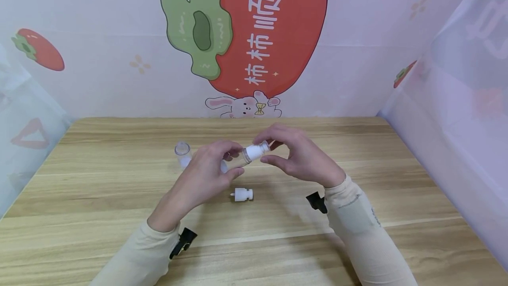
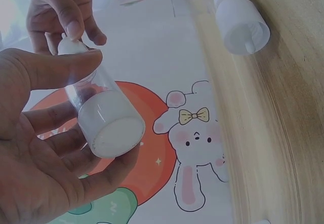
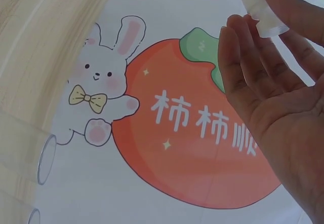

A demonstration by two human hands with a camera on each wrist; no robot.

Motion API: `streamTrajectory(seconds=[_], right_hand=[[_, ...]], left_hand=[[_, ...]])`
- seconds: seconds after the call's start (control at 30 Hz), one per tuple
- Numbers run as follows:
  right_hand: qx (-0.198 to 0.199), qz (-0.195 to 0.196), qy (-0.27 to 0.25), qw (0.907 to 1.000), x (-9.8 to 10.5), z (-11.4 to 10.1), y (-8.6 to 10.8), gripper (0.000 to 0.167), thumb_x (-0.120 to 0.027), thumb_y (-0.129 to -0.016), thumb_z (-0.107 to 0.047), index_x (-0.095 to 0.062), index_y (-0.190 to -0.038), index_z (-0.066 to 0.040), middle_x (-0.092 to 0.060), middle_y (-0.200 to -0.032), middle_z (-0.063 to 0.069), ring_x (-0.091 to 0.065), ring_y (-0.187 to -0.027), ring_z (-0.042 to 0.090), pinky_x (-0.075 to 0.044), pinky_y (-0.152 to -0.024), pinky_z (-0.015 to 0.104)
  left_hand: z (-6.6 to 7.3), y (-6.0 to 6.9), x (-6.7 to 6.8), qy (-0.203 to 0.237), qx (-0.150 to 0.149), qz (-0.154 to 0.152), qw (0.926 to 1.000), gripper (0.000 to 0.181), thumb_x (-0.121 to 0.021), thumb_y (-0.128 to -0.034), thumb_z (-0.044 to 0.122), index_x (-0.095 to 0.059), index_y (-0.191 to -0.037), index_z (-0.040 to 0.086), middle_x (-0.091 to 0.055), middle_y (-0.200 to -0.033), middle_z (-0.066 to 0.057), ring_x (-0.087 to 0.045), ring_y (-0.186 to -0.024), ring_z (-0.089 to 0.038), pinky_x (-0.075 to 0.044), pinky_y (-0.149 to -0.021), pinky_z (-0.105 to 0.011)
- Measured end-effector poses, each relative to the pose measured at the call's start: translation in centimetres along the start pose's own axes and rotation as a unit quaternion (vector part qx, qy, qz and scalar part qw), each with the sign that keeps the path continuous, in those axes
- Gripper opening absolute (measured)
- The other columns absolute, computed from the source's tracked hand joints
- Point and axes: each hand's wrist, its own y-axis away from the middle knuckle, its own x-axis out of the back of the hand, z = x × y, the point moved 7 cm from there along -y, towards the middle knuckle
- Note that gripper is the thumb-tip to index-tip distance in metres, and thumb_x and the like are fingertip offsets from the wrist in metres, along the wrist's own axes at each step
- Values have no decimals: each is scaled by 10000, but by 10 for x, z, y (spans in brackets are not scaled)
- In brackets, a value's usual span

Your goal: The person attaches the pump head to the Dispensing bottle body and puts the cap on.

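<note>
Cream sleeves [image 1: 136,253] fill the near edge, then the hands. Left hand [image 1: 206,167] has its thumb and fingers wrapped round a clear bottle [image 2: 110,115] with a white base, held up over mid-table. Right hand [image 1: 297,151] is half curled, thumb and fingertips on its white pump top [image 1: 255,150]. Loose white pump [image 1: 242,194] lies nearer, clear open container [image 1: 182,149] sits far left, rabbit-and-fruit backdrop [image 1: 274,34] behind.
</note>
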Motion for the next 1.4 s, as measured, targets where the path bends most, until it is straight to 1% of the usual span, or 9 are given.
streamTrajectory(seconds=[0.2, 0.37, 0.6, 0.77, 0.97, 1.13, 1.23, 1.4], right_hand=[[-110, -61, 73, 9999, -1, 0, 0, 382, -816, -823, 27, -683, -1169, -63, -681, -1100, -22, -633, -982, 109, -559, -854, 289], [-177, -114, 116, 9997, -2, 1, 0, 373, -814, -830, 17, -686, -1173, -56, -688, -1099, -20, -637, -970, 105, -564, -848, 313], [-317, -201, 188, 9991, -3, 3, 0, 302, -789, -883, -65, -701, -1172, -62, -701, -1076, -32, -651, -935, 106, -565, -837, 319], [-565, -257, 205, 9979, -4, 7, 0, 217, -760, -926, -138, -719, -1134, -91, -698, -1024, -61, -657, -901, 112, -563, -818, 327], [-912, -277, 282, 9950, -6, 11, 0, 160, -735, -953, -200, -728, -1085, -110, -685, -974, -78, -650, -875, 113, -553, -820, 302], [-1066, -318, 362, 9931, -7, 13, 0, 140, -719, -966, -240, -729, -1046, -125, -675, -936, -91, -633, -854, 82, -548, -823, 299], [-1133, -350, 396, 9922, -8, 14, 0, 138, -714, -969, -255, -730, -1032, -133, -672, -924, -95, -633, -848, 85, -547, -823, 299], [-1227, -365, 358, 9911, -7, 15, 1, 163, -710, -972, -275, -730, -1055, -136, -675, -935, -91, -636, -859, 103, -546, -825, 305]], left_hand=[[1, -1, 0, -29, -3, -11, 10000, 373, -850, -802, 41, -713, -1148, 23, -706, -1051, -75, -637, -909, -219, -550, -809, -412], [1, -1, 0, -56, 18, -17, 10000, 371, -852, -800, 39, -713, -1144, 18, -709, -1048, -91, -640, -911, -245, -547, -803, -416], [1, 0, 0, -107, -24, 38, 9999, 368, -852, -797, 36, -714, -1137, 18, -715, -1060, -114, -654, -916, -250, -554, -812, -428], [2, 0, 1, -210, -99, 115, 9997, 366, -855, -793, 35, -718, -1132, 22, -717, -1059, -108, -666, -918, -250, -558, -814, -427], [4, 1, 2, -314, -182, 209, 9991, 354, -856, -788, 30, -723, -1116, 23, -716, -1049, -108, -665, -919, -240, -552, -808, -423], [4, 1, 2, -323, -211, 249, 9989, 355, -858, -782, 29, -725, -1111, 29, -716, -1041, -102, -670, -923, -228, -547, -802, -422], [4, 1, 2, -343, -207, 261, 9989, 356, -860, -780, 31, -726, -1109, 34, -716, -1037, -99, -669, -908, -230, -548, -790, -422], [4, 1, 1, -361, -183, 263, 9988, 363, -866, -776, 37, -726, -1111, 38, -713, -1033, -89, -671, -895, -238, -552, -779, -424]])
